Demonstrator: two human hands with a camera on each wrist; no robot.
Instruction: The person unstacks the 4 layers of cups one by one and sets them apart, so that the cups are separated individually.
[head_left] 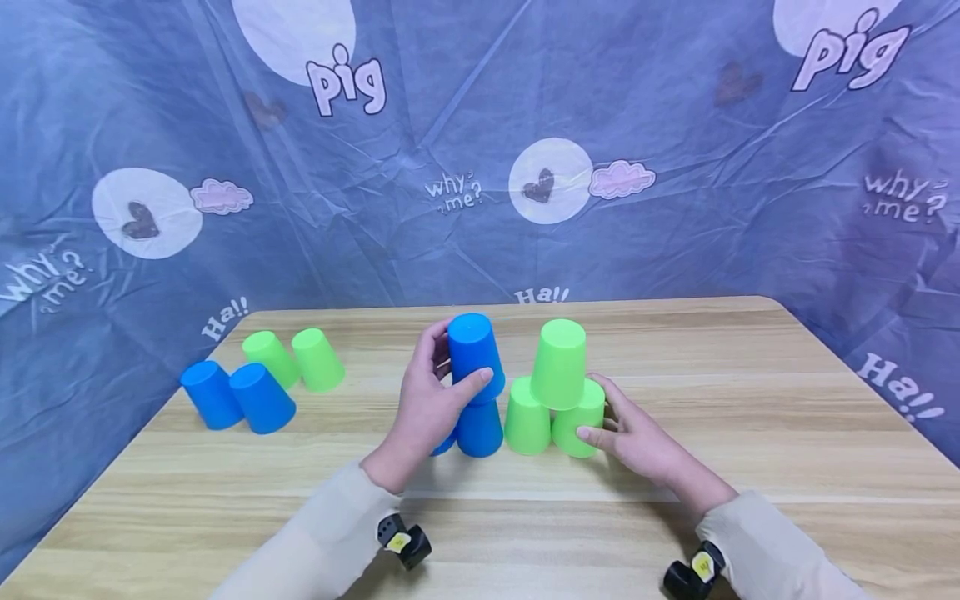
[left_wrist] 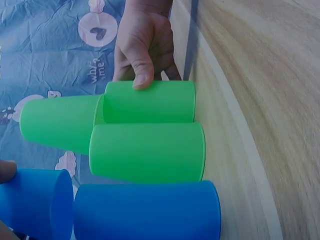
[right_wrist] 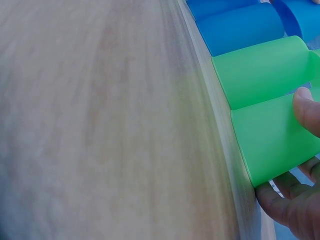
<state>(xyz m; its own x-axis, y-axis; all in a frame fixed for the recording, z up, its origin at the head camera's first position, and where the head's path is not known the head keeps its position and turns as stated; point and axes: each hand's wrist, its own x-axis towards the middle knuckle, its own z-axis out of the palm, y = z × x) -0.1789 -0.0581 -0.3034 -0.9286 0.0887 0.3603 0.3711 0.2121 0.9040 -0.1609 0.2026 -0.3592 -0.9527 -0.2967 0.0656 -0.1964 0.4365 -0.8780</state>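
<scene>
My left hand [head_left: 427, 396] grips an upside-down blue cup [head_left: 474, 350], thumb on its near side and fingers behind. That cup's rim is right at the top of a standing blue cup [head_left: 480, 432]; another blue cup [head_left: 444, 444] beside it is mostly hidden by the hand. To the right, one green cup [head_left: 559, 367] sits across two others, the left green cup [head_left: 527, 421] and the right green cup [head_left: 572, 421], all mouth down. My right hand [head_left: 641, 442] holds that right one between thumb and fingers, as the right wrist view [right_wrist: 275, 135] also shows.
On the table's left side stand two blue cups [head_left: 262, 400] and, just behind them, two green cups [head_left: 318, 362]. A patterned blue cloth [head_left: 480, 250] hangs behind the wooden table [head_left: 750, 375].
</scene>
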